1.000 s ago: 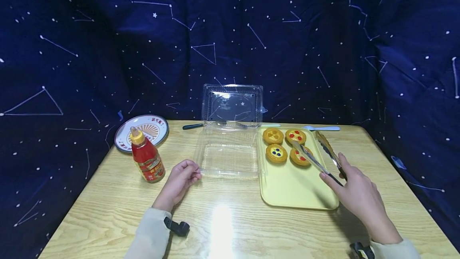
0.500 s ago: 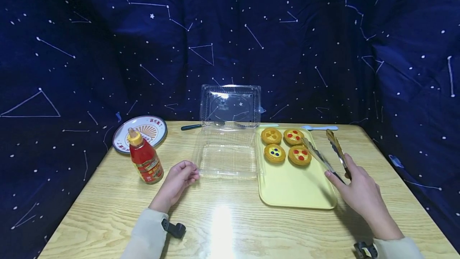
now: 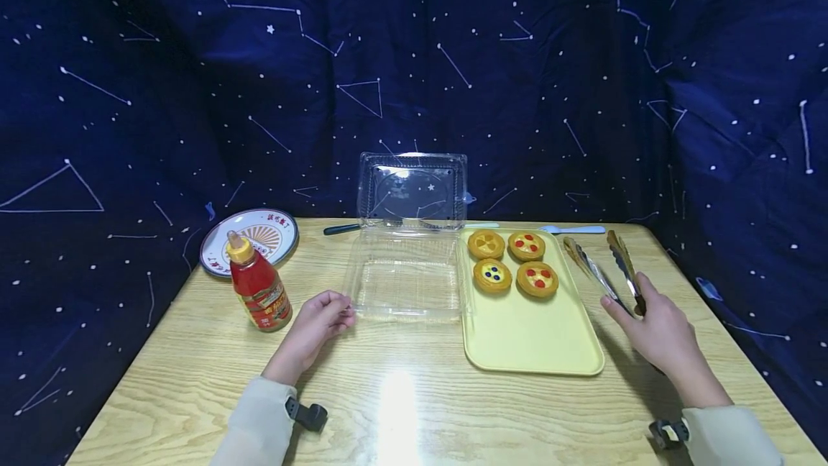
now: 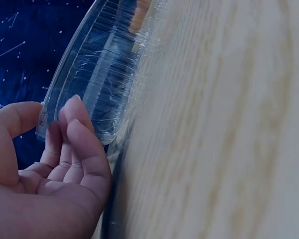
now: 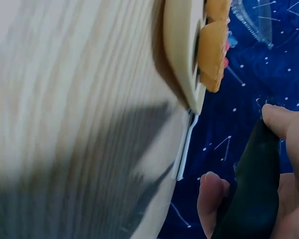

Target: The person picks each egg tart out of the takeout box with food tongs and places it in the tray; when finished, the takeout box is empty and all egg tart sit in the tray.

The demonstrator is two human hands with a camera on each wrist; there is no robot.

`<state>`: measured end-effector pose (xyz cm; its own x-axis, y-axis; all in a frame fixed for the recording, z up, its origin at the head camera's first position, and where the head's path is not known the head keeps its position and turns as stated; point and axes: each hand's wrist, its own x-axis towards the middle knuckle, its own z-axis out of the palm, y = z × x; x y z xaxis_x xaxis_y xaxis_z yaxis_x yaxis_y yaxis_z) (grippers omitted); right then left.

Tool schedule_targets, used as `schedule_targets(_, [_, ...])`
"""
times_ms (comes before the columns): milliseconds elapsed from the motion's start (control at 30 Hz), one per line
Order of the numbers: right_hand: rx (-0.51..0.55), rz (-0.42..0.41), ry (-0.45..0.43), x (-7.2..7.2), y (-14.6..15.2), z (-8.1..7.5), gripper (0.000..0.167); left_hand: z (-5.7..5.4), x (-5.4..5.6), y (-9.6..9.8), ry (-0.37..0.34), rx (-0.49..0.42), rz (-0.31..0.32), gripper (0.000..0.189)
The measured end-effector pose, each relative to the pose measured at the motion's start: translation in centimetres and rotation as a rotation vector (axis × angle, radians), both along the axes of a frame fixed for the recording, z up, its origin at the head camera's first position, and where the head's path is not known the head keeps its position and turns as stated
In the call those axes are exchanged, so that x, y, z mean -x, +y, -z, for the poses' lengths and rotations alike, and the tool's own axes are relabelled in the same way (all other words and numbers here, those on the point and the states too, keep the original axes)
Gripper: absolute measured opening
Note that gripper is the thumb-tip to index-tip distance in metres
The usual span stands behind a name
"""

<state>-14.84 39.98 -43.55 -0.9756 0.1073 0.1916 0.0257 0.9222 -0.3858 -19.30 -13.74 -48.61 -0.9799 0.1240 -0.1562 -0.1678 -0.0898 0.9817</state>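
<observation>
My left hand (image 3: 318, 323) pinches the near left corner of a hinged clear plastic container (image 3: 409, 286), its lid (image 3: 414, 189) standing raised behind. In the left wrist view the thumb lies at the rim and the fingertips (image 4: 75, 107) overlap the container's side. Several egg tarts (image 3: 537, 279), topped with red, blue or orange pieces, sit at the far end of a yellow tray (image 3: 530, 340). My right hand (image 3: 669, 333) grips metal tongs (image 3: 594, 270) with dark handles (image 5: 256, 184). Their arms are spread, nothing between them, right of the tray.
A red sauce bottle (image 3: 261, 293) with a yellow cap stands left of my left hand, before a patterned plate (image 3: 281, 225). A dark-handled utensil (image 3: 341, 229) and a pale blue fork (image 3: 576, 229) lie along the table's back edge. A starry curtain (image 3: 414, 78) hangs behind.
The tongs have moved right, from around the near right tart to beside the tray, and their arms have spread wider. That tart lies on the tray. My left hand stays at the container's corner.
</observation>
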Motion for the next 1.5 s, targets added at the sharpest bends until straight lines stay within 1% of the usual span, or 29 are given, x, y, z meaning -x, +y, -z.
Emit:
schedule_targets(167, [-0.007, 0.022, -0.014, 0.9, 0.9, 0.4, 0.085, -0.1, -0.2, -0.2, -0.001, 0.049, -0.023, 0.017])
schedule_targets(267, [-0.014, 0.028, -0.009, 1.6, 1.4, 0.6, 0.085, -0.1, -0.4, -0.3, -0.003, 0.060, -0.023, 0.017])
schedule_targets(400, [-0.031, 0.031, -0.017, 2.6, 2.2, 1.0, 0.090, -0.1, -0.6, -0.4, 0.001, 0.065, -0.017, 0.018])
schedule_targets(600, [-0.070, 0.030, -0.085, 3.9, 3.4, 1.7, 0.094, -0.3, -0.9, -0.6, -0.016, 0.061, -0.007, 0.018])
schedule_targets(800, [-0.081, 0.029, -0.135, 4.7, 3.8, 2.0, 0.095, -0.8, -1.5, -0.8, -0.022, 0.070, -0.005, 0.021])
schedule_targets(967, [-0.089, 0.029, -0.163, 5.2, 3.8, 2.0, 0.095, -1.3, -1.9, -1.2, -0.023, 0.102, -0.027, 0.022])
schedule_targets(1167, [-0.064, 0.034, -0.219, 5.5, 3.8, 2.0, 0.099, -1.8, -2.5, -1.5, -0.018, 0.145, -0.020, 0.021])
schedule_targets(1333, [-0.022, 0.042, -0.297, 5.5, 3.9, 2.2, 0.103, -2.4, -3.0, -1.6, 0.011, 0.194, -0.026, 0.022])
schedule_targets(1500, [-0.017, 0.057, -0.310, 5.1, 3.7, 2.3, 0.106, -3.0, -3.4, -1.8, 0.051, 0.227, -0.025, 0.023])
